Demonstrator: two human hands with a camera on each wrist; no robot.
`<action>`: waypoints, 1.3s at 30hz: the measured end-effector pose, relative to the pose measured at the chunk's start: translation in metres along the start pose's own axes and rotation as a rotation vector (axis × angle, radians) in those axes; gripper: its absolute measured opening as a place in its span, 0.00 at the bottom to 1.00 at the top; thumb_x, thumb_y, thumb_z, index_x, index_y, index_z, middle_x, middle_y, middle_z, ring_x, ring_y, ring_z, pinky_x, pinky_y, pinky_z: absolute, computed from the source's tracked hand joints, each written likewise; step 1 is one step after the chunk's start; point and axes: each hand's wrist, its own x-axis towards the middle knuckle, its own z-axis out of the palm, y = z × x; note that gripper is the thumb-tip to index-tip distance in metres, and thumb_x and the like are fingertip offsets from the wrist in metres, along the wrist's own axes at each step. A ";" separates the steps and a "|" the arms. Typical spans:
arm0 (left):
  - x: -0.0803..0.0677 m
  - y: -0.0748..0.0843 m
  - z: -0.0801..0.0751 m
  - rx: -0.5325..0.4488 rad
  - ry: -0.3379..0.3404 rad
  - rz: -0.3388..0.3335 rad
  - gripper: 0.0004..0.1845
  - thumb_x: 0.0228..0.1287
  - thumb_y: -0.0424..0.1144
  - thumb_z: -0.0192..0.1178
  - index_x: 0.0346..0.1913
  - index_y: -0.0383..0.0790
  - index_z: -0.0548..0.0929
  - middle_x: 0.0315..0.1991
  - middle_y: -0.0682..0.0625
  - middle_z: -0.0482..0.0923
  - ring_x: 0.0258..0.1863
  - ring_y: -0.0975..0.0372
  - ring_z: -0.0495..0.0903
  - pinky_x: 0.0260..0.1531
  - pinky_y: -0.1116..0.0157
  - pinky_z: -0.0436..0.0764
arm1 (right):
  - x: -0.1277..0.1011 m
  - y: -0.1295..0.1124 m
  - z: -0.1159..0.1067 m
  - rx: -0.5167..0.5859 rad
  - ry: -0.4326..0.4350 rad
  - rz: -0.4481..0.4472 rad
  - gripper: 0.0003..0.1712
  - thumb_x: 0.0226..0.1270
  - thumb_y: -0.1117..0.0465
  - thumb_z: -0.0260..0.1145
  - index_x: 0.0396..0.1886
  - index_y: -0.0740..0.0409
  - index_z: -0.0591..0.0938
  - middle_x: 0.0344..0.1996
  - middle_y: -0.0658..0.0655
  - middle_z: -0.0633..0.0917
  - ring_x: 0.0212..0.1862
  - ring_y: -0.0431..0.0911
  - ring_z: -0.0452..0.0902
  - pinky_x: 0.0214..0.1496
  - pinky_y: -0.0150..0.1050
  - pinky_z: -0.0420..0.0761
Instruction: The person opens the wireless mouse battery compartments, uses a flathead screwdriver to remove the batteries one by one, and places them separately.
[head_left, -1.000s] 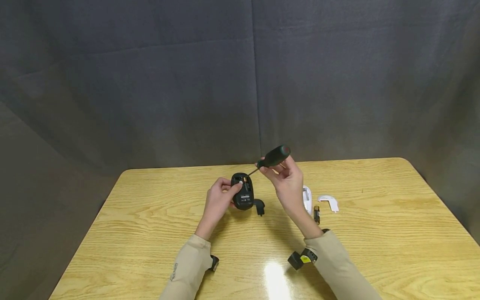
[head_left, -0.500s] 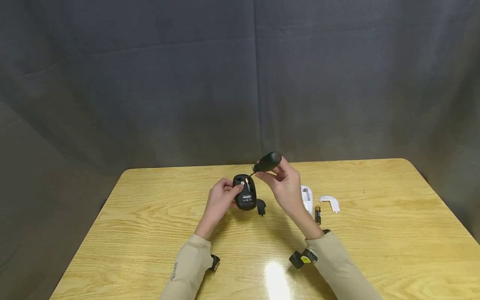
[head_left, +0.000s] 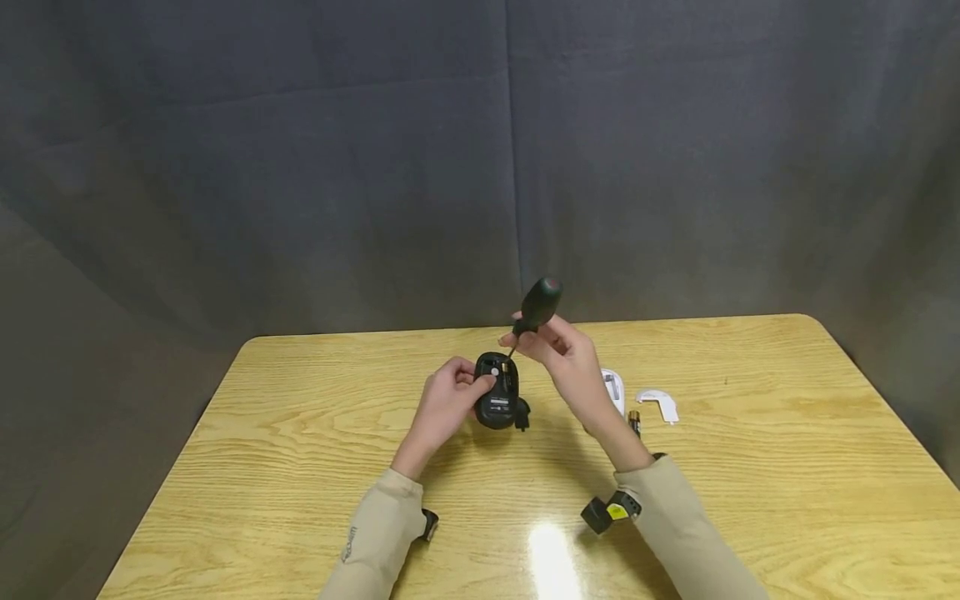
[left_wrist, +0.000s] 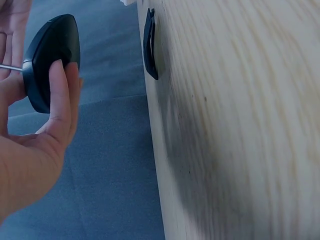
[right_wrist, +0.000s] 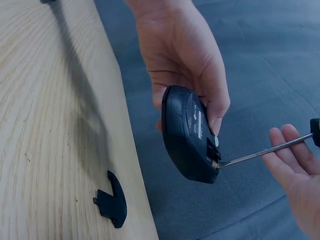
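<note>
My left hand (head_left: 450, 400) grips a black computer mouse (head_left: 497, 390) turned underside up, above the wooden table (head_left: 300, 467); it shows too in the right wrist view as mouse (right_wrist: 189, 140) and left hand (right_wrist: 182, 55). My right hand (head_left: 558, 354) holds a screwdriver with a dark handle (head_left: 540, 304). Its metal shaft (right_wrist: 260, 152) has its tip in the mouse's open battery bay. The mouse's black battery cover (head_left: 522, 412) lies on the table just right of the mouse, and appears as cover (right_wrist: 114, 202) and cover (left_wrist: 149, 45).
A white mouse (head_left: 613, 392) lies to the right of my right forearm, with a battery (head_left: 634, 423) and a white cover (head_left: 658, 405) beside it. A dark cloth backdrop (head_left: 480, 167) hangs behind the table. Wrist cameras (head_left: 609, 512) sit on both sleeves.
The right hand has swung the screwdriver handle up and left, so it stands steeper. The mouse has shifted slightly right and lower, toward the black cover.
</note>
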 end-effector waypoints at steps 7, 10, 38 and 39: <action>-0.001 0.002 0.000 0.043 0.006 0.042 0.15 0.70 0.41 0.65 0.49 0.31 0.81 0.38 0.45 0.80 0.32 0.61 0.77 0.33 0.66 0.79 | 0.005 0.000 -0.007 0.246 0.092 0.079 0.13 0.83 0.61 0.58 0.58 0.62 0.80 0.38 0.55 0.89 0.47 0.48 0.88 0.60 0.49 0.83; -0.001 0.001 0.001 0.059 -0.004 0.054 0.15 0.71 0.40 0.65 0.51 0.31 0.81 0.40 0.44 0.81 0.35 0.60 0.78 0.38 0.65 0.79 | 0.006 -0.001 -0.011 0.312 0.150 0.099 0.13 0.84 0.60 0.56 0.58 0.60 0.79 0.37 0.54 0.88 0.45 0.48 0.89 0.58 0.49 0.84; -0.001 0.000 0.007 0.109 0.044 0.041 0.14 0.70 0.39 0.65 0.50 0.32 0.83 0.39 0.45 0.82 0.36 0.58 0.80 0.42 0.59 0.82 | 0.007 -0.006 -0.014 0.429 0.309 0.231 0.14 0.84 0.60 0.55 0.56 0.65 0.77 0.32 0.55 0.87 0.39 0.46 0.89 0.55 0.47 0.85; -0.001 0.001 0.007 0.110 0.044 0.040 0.14 0.70 0.39 0.65 0.50 0.32 0.83 0.39 0.45 0.82 0.36 0.58 0.80 0.42 0.59 0.82 | 0.007 -0.006 -0.014 0.427 0.309 0.234 0.14 0.84 0.60 0.55 0.56 0.66 0.77 0.32 0.55 0.87 0.40 0.46 0.89 0.55 0.47 0.85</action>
